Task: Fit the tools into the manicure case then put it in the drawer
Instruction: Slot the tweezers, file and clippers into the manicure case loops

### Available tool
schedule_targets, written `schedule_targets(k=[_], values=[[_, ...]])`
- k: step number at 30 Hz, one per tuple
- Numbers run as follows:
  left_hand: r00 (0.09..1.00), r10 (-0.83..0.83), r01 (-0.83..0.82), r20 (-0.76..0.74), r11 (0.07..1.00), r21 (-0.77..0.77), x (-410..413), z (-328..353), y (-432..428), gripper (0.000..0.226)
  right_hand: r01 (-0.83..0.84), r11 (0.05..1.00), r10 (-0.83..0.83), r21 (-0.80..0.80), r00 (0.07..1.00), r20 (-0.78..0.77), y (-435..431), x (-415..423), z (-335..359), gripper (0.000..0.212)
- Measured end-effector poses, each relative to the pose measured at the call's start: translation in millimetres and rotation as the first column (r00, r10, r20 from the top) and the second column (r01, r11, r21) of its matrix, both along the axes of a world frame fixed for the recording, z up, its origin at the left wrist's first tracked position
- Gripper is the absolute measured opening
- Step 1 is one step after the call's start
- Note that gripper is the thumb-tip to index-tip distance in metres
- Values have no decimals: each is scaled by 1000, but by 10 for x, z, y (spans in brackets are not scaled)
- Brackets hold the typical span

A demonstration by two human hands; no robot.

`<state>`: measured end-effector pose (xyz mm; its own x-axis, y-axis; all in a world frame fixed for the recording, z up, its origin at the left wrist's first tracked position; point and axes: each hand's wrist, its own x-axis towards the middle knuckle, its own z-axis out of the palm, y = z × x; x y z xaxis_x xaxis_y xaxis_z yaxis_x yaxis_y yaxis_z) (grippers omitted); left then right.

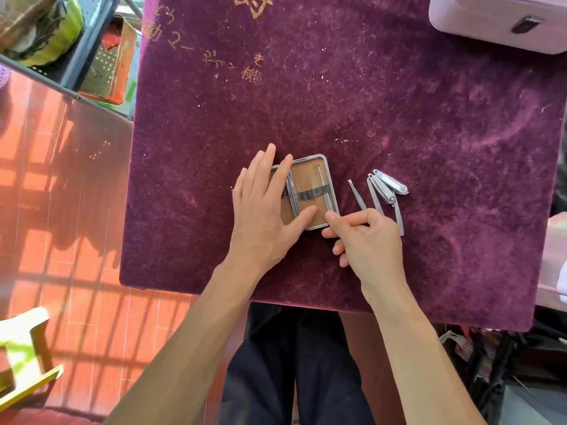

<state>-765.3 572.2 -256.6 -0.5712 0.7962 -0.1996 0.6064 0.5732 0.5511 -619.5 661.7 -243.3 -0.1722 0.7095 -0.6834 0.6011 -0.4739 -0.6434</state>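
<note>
The manicure case lies open and flat on the purple velvet table top. My left hand presses flat on its left half, with the thumb on the right half. A thin metal tool sits under the dark elastic band in the right half. My right hand is curled at the case's lower right corner, and its pinched fingertips meet that tool's lower end. Tweezers, nail clippers and a long file lie loose just right of the case.
A pale pink box with a dark latch stands at the table's far right corner. The near table edge is just behind my wrists, above my lap. A yellow-green stool stands on the orange tiled floor at lower left.
</note>
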Motion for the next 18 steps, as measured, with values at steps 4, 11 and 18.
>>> schedule_targets(k=[4,11,18], values=[[1000,-12,12,-2,1000,13,9,3,-7,77,-15,1000,15,1,1000,-5,14,2,-12,24],[994,-95,95,-49,995,-8,2,3,-21,52,-25,1000,25,-9,1000,-13,16,8,-5,24],[964,-210,189,-165,973,-132,-2,8,-24,48,-17,1000,17,-3,1000,-8,3,2,1,25]])
